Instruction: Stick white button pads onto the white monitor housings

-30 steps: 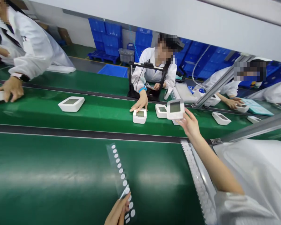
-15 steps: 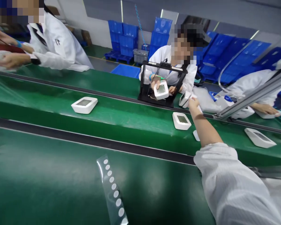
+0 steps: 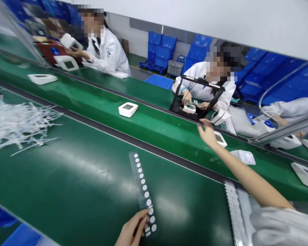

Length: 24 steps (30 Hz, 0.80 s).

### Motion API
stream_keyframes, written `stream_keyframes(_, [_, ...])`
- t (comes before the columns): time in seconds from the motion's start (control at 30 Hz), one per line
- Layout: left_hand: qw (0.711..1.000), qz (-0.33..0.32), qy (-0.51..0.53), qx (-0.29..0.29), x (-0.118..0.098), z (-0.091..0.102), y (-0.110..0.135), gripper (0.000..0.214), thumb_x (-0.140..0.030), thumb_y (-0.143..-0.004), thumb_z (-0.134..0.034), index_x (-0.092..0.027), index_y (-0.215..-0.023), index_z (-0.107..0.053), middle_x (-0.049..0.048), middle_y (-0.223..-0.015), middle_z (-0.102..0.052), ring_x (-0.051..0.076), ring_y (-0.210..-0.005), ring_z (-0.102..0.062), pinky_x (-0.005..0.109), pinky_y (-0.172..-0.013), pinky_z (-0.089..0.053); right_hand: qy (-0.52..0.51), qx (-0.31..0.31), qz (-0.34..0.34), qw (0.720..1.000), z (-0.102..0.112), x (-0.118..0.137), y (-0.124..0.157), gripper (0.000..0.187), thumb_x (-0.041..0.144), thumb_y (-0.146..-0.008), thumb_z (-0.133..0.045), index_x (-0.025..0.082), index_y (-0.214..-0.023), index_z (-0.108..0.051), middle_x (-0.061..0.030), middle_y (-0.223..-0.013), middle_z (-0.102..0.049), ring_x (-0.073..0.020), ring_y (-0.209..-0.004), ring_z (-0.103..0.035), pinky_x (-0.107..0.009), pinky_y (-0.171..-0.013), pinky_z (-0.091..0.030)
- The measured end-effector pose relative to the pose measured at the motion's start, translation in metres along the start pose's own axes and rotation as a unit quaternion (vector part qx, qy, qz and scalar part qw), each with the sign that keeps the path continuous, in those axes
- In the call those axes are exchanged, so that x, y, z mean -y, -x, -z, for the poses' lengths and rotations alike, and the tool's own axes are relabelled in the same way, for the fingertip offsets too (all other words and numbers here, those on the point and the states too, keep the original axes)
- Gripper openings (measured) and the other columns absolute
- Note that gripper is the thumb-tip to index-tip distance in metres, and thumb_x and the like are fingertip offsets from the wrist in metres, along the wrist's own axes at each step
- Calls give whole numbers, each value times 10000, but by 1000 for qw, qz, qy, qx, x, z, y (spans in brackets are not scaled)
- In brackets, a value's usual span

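My left hand (image 3: 133, 227) is at the near edge of the green table, its fingers pinched on the lower end of a clear strip of round white stickers (image 3: 143, 181). The strip lies away from me on the tabletop. My right hand (image 3: 207, 134) reaches across the belt, its fingers apart and slightly blurred, with nothing visible in them. Just beside its wrist is a white square device with a grey screen (image 3: 220, 138), partly hidden. Another white device (image 3: 220, 117) stands tilted on the far ledge beyond the hand. A white housing (image 3: 243, 157) lies behind my forearm.
Across the green belt (image 3: 159, 126) a co-worker's hands handle a device (image 3: 189, 108) under a black frame (image 3: 202, 82). More devices sit on the belt, one mid-left (image 3: 128, 109). White cable ties (image 3: 20, 123) are heaped at left. A metal post (image 3: 284, 119) slants at right.
My right hand has drawn away from the white device on the far ledge. My left hand has come into view on the sticker strip. The view has swung left.
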<state>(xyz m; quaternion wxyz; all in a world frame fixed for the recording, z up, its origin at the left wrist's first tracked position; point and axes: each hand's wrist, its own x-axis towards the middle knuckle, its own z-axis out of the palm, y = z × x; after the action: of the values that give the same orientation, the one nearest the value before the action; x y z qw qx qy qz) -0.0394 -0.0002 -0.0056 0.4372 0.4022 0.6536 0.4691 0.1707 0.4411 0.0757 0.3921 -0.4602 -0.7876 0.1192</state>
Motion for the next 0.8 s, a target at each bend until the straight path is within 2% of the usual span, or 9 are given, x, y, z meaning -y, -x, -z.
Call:
stream_keyframes(0.07, [999, -19, 42, 27, -4, 3, -3, 362, -497, -905, -485, -243, -1073, -682, 48, -807, -720, 157, -606, -646, 235, -579, -543, -37, 147, 80, 985, -19, 61, 43, 250, 333, -907, -502, 205, -1089, -616, -105, -1112, -633, -244, -1069, -580, -422, -969, -437])
stream_keyframes(0.1, [997, -26, 67, 22, -5, 5, -5, 349, -481, -904, -501, -223, -1068, -669, 48, -796, -717, 156, -613, -647, 237, -585, -542, -52, 225, 112, 967, -26, 91, 67, 236, 334, -925, -484, 216, -1066, -632, -91, -1062, -655, -232, -1016, -607, -402, -943, -452])
stream_keyframes(0.17, [991, -28, 127, -24, -7, 9, -9, 334, -463, -889, -542, -192, -1064, -628, 44, -763, -709, 156, -617, -649, 244, -584, -541, -90, 340, 154, 923, -36, 145, 116, 233, 328, -951, -451, 231, -1040, -643, -72, -1019, -674, -211, -939, -634, -363, -878, -478])
stream_keyframes(0.27, [973, 1, 207, -96, -16, 18, -16, 371, -442, -849, -613, -168, -1093, -559, 41, -747, -714, 151, -602, -653, 256, -586, -549, -152, 411, 153, 886, -38, 202, 176, 219, 344, -964, -444, 232, -1005, -628, -42, -899, -676, -175, -795, -639, -303, -753, -496])
stream_keyframes(0.33, [963, 2, 240, -123, -24, 26, -21, 405, -434, -832, -640, -164, -1112, -528, 51, -778, -725, 157, -624, -672, 261, -588, -557, -202, 416, 113, 879, -34, 224, 202, 193, 351, -961, -461, 233, -1021, -603, -26, -856, -664, -158, -745, -629, -279, -707, -498])
stream_keyframes(0.43, [954, -14, 268, -134, -35, 36, -28, 441, -421, -816, -664, -178, -1143, -495, 47, -804, -726, 183, -721, -708, 281, -638, -581, -262, 387, 77, 881, -29, 237, 223, 163, 349, -941, -512, 236, -1009, -608, -38, -900, -647, -162, -793, -624, -285, -736, -512])
stream_keyframes(0.5, [951, -12, 282, -123, -39, 39, -31, 435, -407, -818, -668, -184, -1147, -491, 37, -797, -722, 191, -760, -718, 305, -686, -594, -271, 354, 87, 891, -28, 238, 232, 156, 330, -940, -520, 245, -1001, -636, -54, -948, -637, -175, -854, -624, -307, -779, -518])
stream_keyframes(0.67, [948, -14, 308, -82, -43, 40, -32, 421, -382, -825, -669, -183, -1150, -490, 37, -812, -731, 197, -772, -732, 362, -800, -583, -227, 251, 105, 935, -34, 234, 251, 197, 310, -940, -520, 288, -969, -714, -78, -1095, -616, -202, -926, -635, -375, -839, -536])
stream_keyframes(0.8, [943, -28, 324, -64, -48, 43, -37, 425, -377, -819, -679, -175, -1140, -487, 48, -832, -740, 212, -777, -736, 377, -792, -586, -234, 200, 110, 945, -37, 234, 256, 197, 293, -922, -553, 323, -1012, -725, -68, -1159, -600, -189, -880, -635, -377, -790, -567])
